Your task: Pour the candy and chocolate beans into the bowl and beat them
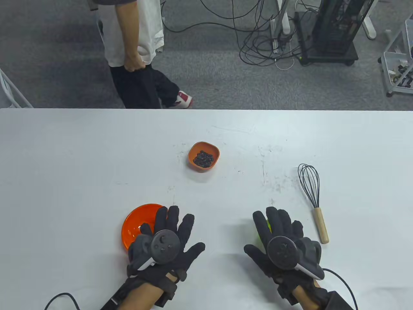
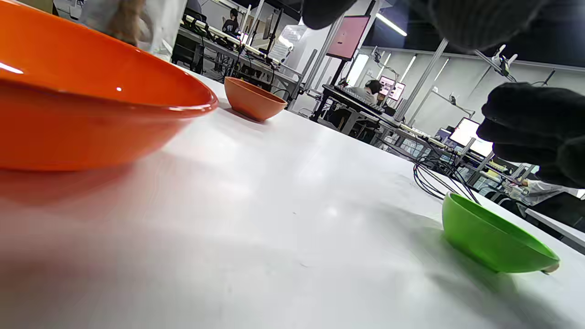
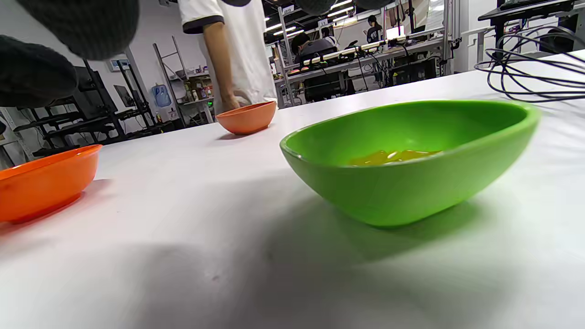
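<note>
A large orange bowl [image 1: 138, 226] [image 2: 91, 100] [image 3: 41, 183] sits at the near left, partly under my left hand [image 1: 171, 239], whose fingers are spread flat above its right side. A small orange bowl [image 1: 204, 156] [image 2: 253, 98] [image 3: 247, 117] of dark chocolate beans [image 1: 203, 159] stands mid-table. My right hand [image 1: 280, 239] hovers with straight fingers over a green bowl [image 1: 267, 226] [image 2: 496, 240] [image 3: 411, 160] holding yellow candy [image 3: 393, 156]. Neither hand holds anything. A whisk [image 1: 311, 197] with a wooden handle lies to the right.
A person in a white shirt and dark trousers [image 1: 135, 55] stands just beyond the table's far edge [image 1: 206, 109]. Cables and an equipment rack [image 1: 335, 32] are on the floor behind. The white tabletop [image 1: 80, 155] is bare at the left and far right.
</note>
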The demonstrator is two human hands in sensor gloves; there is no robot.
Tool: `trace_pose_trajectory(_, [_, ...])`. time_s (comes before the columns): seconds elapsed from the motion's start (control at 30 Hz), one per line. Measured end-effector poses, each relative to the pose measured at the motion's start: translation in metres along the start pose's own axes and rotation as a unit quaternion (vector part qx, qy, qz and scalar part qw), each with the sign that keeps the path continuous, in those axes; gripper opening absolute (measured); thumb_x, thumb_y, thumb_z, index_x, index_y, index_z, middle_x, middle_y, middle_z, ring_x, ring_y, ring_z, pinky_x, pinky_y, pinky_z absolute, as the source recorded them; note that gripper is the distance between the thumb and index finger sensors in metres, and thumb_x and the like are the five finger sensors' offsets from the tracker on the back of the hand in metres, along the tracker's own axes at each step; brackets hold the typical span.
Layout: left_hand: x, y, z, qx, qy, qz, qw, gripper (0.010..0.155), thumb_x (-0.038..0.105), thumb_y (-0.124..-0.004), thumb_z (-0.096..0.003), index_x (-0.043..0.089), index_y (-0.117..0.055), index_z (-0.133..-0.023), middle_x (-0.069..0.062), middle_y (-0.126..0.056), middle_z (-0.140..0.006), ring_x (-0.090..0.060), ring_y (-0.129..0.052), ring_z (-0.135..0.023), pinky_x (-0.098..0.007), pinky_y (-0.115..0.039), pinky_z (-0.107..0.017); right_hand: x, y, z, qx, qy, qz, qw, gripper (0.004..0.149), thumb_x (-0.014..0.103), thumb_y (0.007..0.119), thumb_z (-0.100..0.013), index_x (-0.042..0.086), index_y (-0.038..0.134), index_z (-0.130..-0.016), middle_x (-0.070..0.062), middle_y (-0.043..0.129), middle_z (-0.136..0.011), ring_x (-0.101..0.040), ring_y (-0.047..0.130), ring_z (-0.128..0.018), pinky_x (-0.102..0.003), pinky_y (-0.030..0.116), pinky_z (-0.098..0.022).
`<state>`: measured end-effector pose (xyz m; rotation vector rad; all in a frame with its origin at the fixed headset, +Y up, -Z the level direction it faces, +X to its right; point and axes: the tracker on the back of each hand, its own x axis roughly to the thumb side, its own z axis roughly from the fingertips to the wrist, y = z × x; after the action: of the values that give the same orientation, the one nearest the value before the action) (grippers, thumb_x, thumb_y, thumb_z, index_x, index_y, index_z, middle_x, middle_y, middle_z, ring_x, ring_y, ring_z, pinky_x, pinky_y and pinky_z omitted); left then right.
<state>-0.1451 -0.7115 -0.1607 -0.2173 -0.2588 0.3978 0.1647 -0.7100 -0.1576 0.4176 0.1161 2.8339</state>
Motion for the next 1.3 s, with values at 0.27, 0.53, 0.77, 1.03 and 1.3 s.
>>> trace_pose_trajectory(0.27, [0.001,0.001,0.001,0.007,-0.007,0.007,1.000,0.086,0.076,-0.063,-0.0472,0.034,-0.032,-0.116,-0.014,-0.014,-0.122,-0.046,-0.005,-0.109,-0.086,-0.019,-0.059,-0.002,-0.001,0.000,-0.005,0.004,0.003,1.000,0.091,0.067,0.064,-0.048,0.023,0.022,-0.116,-0.025,0.022,-0.118,-0.059,0.027,-0.103,-0.083,0.032,-0.062])
trace_pose_trajectory(0.53, [0.003,0.000,0.000,0.000,-0.017,0.003,1.000,0.086,0.075,-0.063,-0.0475,0.034,-0.032,-0.116,-0.013,-0.015,-0.122,-0.045,-0.003,-0.109,-0.085,-0.018,-0.059,-0.006,-0.003,0.000,-0.005,0.011,0.003,1.000,0.091,0.067,0.064,-0.048,0.022,0.023,-0.116,-0.025,0.022,-0.117,-0.060,0.028,-0.103,-0.083,0.032,-0.062])
trace_pose_trajectory(0.77, [-0.004,0.008,0.000,0.012,-0.008,0.010,1.000,0.085,0.073,-0.066,-0.0484,0.034,-0.032,-0.116,-0.013,-0.011,-0.122,-0.043,0.000,-0.109,-0.080,-0.016,-0.065,-0.006,-0.003,0.000,-0.003,0.007,-0.003,1.000,0.091,0.067,0.064,-0.048,0.022,0.023,-0.116,-0.025,0.022,-0.117,-0.059,0.028,-0.103,-0.083,0.032,-0.063])
trace_pose_trajectory(1.03, [-0.059,0.045,0.001,0.051,0.104,0.021,0.993,0.090,0.069,-0.070,-0.0500,0.035,-0.017,-0.114,-0.010,-0.004,-0.120,-0.043,-0.003,-0.109,-0.076,-0.020,-0.069,-0.010,-0.008,0.003,-0.001,0.000,-0.026,1.000,0.091,0.067,0.064,-0.048,0.022,0.024,-0.116,-0.025,0.023,-0.117,-0.060,0.030,-0.103,-0.083,0.033,-0.063])
trace_pose_trajectory(1.3, [-0.131,0.050,0.009,0.037,0.224,0.036,0.973,0.086,0.068,-0.071,-0.0497,0.031,-0.029,-0.115,-0.022,-0.033,-0.119,-0.051,-0.059,-0.102,-0.067,-0.066,-0.062,-0.012,-0.012,0.007,0.000,-0.008,-0.044,0.999,0.091,0.067,0.064,-0.048,0.021,0.025,-0.116,-0.026,0.024,-0.117,-0.060,0.031,-0.103,-0.082,0.035,-0.063])
